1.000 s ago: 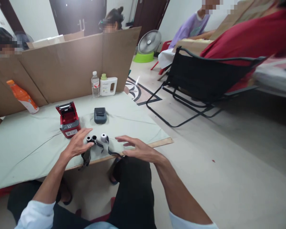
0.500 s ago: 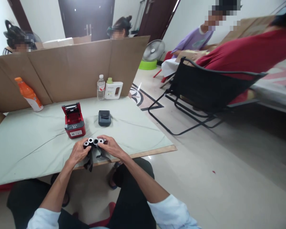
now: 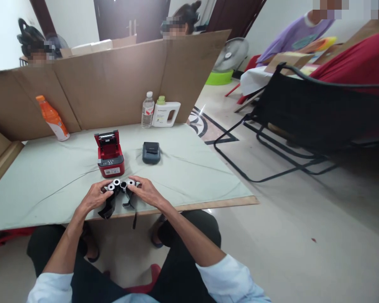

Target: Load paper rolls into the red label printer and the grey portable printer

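Note:
Just above the table's near edge, my left hand [image 3: 96, 195] is closed around a pair of small rolls [image 3: 113, 185] with pale round ends and dark holes. Facing it, my right hand [image 3: 147, 192] pinches a similar pair of small rolls [image 3: 128, 184]. Dark strips [image 3: 108, 206] hang loose from the rolls toward the edge; their material is unclear. Right behind my hands stands a red and black label printer [image 3: 111, 166] with its lid up. A dark grey portable printer [image 3: 151, 153], lid down, sits farther back to the right.
An orange bottle [image 3: 53, 119], a clear water bottle [image 3: 148, 111] and a white jug [image 3: 166, 114] stand along a cardboard partition [image 3: 110, 84]. People sit beyond it and at the right. A black folding chair [image 3: 318, 113] and a fan [image 3: 230, 54] are off the table's right side.
The camera view has turned, so the table's things appear farther right. The pairs of rolls stand slightly farther apart, and the loose dark strips hang differently.

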Tool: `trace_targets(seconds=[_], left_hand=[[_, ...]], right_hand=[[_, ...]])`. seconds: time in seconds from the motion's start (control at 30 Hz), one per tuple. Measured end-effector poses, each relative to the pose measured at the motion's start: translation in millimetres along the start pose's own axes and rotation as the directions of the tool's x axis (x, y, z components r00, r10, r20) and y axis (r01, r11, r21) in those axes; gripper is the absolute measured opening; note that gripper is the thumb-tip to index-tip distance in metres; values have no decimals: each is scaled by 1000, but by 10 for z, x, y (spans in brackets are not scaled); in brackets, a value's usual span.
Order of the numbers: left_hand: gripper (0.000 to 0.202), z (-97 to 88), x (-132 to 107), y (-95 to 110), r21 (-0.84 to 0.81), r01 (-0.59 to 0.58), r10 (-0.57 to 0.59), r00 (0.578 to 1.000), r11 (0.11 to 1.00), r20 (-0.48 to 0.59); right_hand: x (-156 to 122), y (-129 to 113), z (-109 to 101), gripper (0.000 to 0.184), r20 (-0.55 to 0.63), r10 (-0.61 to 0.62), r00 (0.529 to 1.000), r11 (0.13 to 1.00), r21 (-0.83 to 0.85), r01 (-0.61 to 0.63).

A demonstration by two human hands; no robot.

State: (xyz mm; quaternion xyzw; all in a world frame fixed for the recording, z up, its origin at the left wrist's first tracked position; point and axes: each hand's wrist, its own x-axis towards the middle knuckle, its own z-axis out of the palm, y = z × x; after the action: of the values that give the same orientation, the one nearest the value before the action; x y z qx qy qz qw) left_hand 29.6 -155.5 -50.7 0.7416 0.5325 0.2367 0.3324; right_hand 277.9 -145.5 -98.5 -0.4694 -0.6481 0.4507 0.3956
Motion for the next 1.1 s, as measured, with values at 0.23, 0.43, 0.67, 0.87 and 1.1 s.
trace_targets(seconds=[0.23,0.43,0.67,0.87,1.1], left_hand=[[37,-126,4,-95,-1,21,-21,1000,1000,-22],[49,-265,-18,-131,6,17,-17,1000,1000,5],[45,-293,53,-68,-4,-59,59,988,998,143],[34,-279,75,-16,156,-110,98,992,982,81],[30,-560,-70,114,173,-123,130,991,977,-25]], right_hand=[[-20,-20,-102,55,19,69,997,998,-5,-69],[4,-56,-186,41,-74,-70,995,982,-178,56],[102,-267,-154,28,-81,-283,956,891,-390,231],[154,-369,-31,22,112,-408,906,814,-405,417],[233,-451,-113,25,70,-309,949,916,-246,316]])
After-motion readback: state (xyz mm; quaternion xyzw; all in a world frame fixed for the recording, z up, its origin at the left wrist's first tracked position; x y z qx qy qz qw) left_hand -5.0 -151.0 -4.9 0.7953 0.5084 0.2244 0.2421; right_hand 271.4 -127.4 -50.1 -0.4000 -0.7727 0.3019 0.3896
